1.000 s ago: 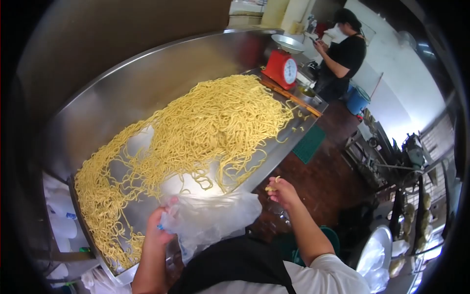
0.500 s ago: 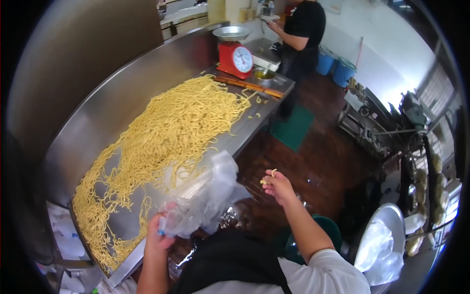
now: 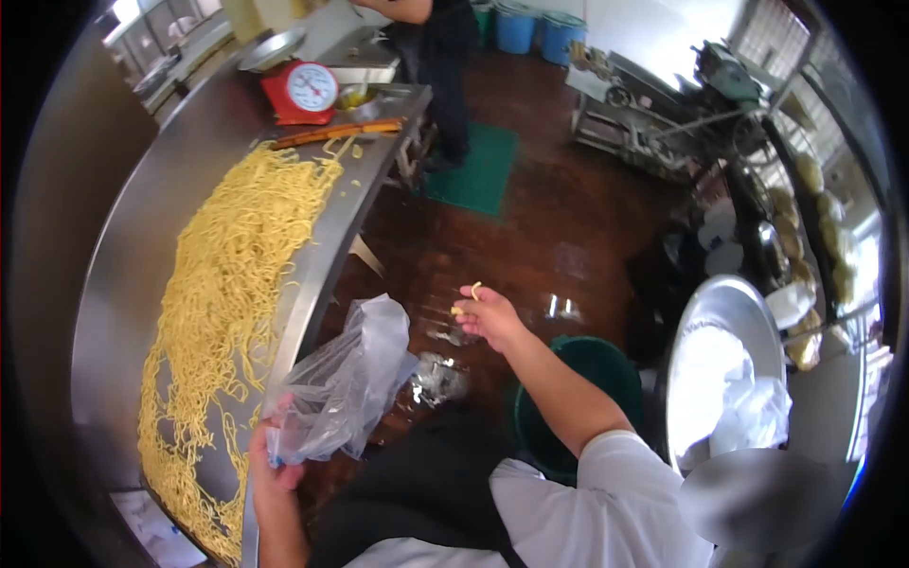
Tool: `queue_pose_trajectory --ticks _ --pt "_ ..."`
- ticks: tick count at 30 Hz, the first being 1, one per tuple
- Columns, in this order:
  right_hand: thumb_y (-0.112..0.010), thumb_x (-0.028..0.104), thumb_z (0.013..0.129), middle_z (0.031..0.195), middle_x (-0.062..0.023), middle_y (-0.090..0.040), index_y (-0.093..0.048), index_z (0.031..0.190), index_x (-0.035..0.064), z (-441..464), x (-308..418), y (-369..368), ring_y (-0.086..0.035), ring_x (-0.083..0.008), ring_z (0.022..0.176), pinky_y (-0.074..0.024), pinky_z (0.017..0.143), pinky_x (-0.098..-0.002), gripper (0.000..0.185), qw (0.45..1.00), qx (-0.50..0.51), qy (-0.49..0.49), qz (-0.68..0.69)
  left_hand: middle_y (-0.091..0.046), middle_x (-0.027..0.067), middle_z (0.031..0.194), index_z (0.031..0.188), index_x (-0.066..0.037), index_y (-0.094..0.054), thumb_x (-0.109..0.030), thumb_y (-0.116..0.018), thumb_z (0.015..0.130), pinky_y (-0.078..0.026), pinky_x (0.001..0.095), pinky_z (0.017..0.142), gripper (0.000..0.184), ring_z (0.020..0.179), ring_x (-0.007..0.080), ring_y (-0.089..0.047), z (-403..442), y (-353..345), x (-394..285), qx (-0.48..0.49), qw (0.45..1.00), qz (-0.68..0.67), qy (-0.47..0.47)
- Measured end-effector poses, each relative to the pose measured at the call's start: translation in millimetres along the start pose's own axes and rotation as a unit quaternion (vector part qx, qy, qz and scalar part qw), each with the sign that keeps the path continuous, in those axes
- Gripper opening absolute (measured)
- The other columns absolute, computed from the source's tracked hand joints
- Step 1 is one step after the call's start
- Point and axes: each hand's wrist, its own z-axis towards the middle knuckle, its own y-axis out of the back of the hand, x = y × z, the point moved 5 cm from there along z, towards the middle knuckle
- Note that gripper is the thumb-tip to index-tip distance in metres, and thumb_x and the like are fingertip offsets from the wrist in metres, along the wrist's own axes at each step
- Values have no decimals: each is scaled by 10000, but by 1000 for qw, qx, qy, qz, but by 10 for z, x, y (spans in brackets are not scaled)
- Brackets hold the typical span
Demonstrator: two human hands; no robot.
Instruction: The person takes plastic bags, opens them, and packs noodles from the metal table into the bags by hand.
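My left hand [image 3: 269, 462] grips a clear plastic bag [image 3: 343, 393] by one end, beside the edge of the metal table [image 3: 123, 284]. The bag hangs loose and crumpled over the floor side. Out over the floor, my right hand [image 3: 492, 320] is closed on a short bit of yellow noodle [image 3: 476, 290], with the ends sticking out between the fingers. A long heap of yellow noodles [image 3: 232, 237] lies along the table to the left of both hands.
A red scale [image 3: 301, 95] and wooden sticks [image 3: 341, 131] sit at the table's far end. A green bucket [image 3: 525, 417] stands under my right forearm. At right is a large metal basin [image 3: 696, 317] with plastic bags. A person [image 3: 445, 76] stands beyond the table.
My view has swung right, so the table and noodles sit further left. The bag has come off the tabletop toward the floor side. Both hands keep their hold.
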Motion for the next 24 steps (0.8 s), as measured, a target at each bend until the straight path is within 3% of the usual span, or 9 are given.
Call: queue_pose_trajectory --ticks 6,8,10,13,18,20,21,22,24 --pt "-611 176 879 871 -65 -656 -570 1149 44 73 -84 1019 -609 -127 683 -479 567 -262 303 994 -66 34 76 -604 43 781 1249 -24 -527 -191 -556 827 -498 286 543 455 641 156 -591 2 -114 71 -44 999 21 24" --pt "-584 275 894 798 -85 -649 -602 1050 48 -161 605 1828 -610 -176 635 -484 537 -304 276 964 -205 130 -109 -607 44 784 1264 -21 -516 -195 -565 826 -496 285 541 473 644 154 -592 -64 -31 1 -47 998 31 12" --pt "-631 282 858 825 -114 -630 -591 1013 38 -340 1359 2485 -618 -242 643 -523 599 -355 292 903 -216 306 212 -590 45 806 1314 -2 -466 -191 -599 791 -502 292 600 572 682 151 -588 -116 -19 13 -12 999 31 23" --pt "-671 363 831 1102 -106 -587 -524 1219 50 -446 1968 2760 -586 -213 968 -505 817 -366 519 871 -351 237 249 -550 44 839 1361 4 -410 -93 -664 676 -504 296 683 737 727 155 -571 -213 -87 -63 131 984 110 -43" --pt "-656 354 838 1214 -92 -574 -441 1352 81 -249 1300 -355 -579 -137 978 -464 773 -274 621 959 43 186 -209 -589 64 912 1353 -62 -453 25 -640 636 -527 328 752 746 817 183 -618 -292 -106 2 123 991 57 -11" --pt "-751 247 765 1240 -122 -559 -371 1398 18 -254 533 -1291 -564 -204 1084 -464 913 -329 773 909 166 130 -360 -597 71 918 1336 -52 -471 34 -627 641 -530 333 759 717 828 192 -629 -282 -65 -33 97 994 52 -4" --pt "-786 228 743 1282 -162 -544 -351 1410 8 -367 363 -1698 -543 -237 1149 -438 964 -354 827 751 267 277 -536 -595 68 875 1309 -23 -488 45 -608 642 -537 336 745 681 798 183 -629 -261 -13 -60 91 995 38 -19" --pt "-789 233 743 1290 -176 -541 -371 1400 7 -452 177 -2020 -535 -239 1160 -422 976 -348 811 788 314 158 -505 -592 65 833 1283 7 -504 56 -590 643 -544 340 731 648 769 174 -629 -257 84 -111 86 995 23 -35" --pt "-761 173 775 1100 -120 -625 -538 1236 -4 -335 64 -2376 -578 -179 1021 -459 885 -305 542 767 338 163 -521 -581 51 810 1251 -7 -530 30 -578 671 -498 302 655 583 711 158 -581 -225 436 -211 64 995 -67 -33"
